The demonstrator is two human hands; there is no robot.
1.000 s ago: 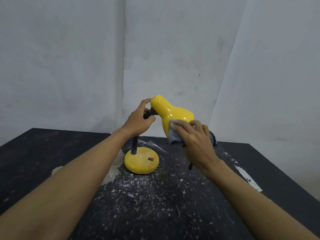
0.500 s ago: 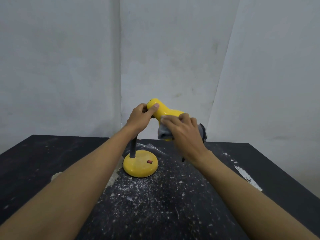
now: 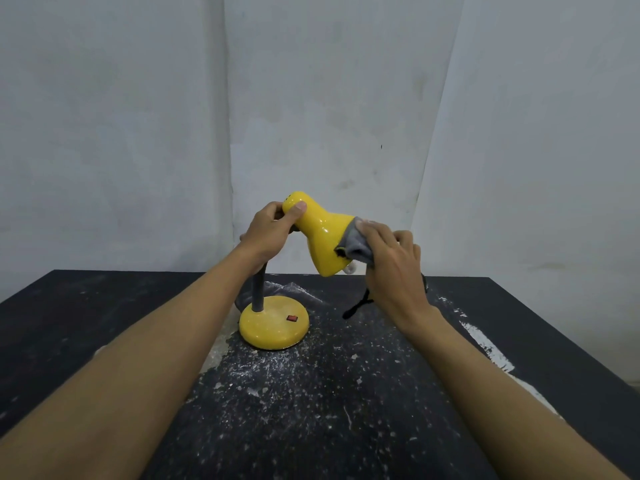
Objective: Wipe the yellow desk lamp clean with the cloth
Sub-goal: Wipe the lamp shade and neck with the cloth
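The yellow lamp [image 3: 275, 322] stands on the black table [image 3: 104, 323]. The left hand [image 3: 268, 233] wraps its grip around the narrow top of the lamp head, thumb on top. The right hand [image 3: 391, 261] pinches the gray cloth [image 3: 356, 245] against the shade's wide end.

No readable text or labels anywhere

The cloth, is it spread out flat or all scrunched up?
Scrunched up. The grey cloth is bunched under the right hand, pressed against the rim of the yellow lamp shade, not laid flat.
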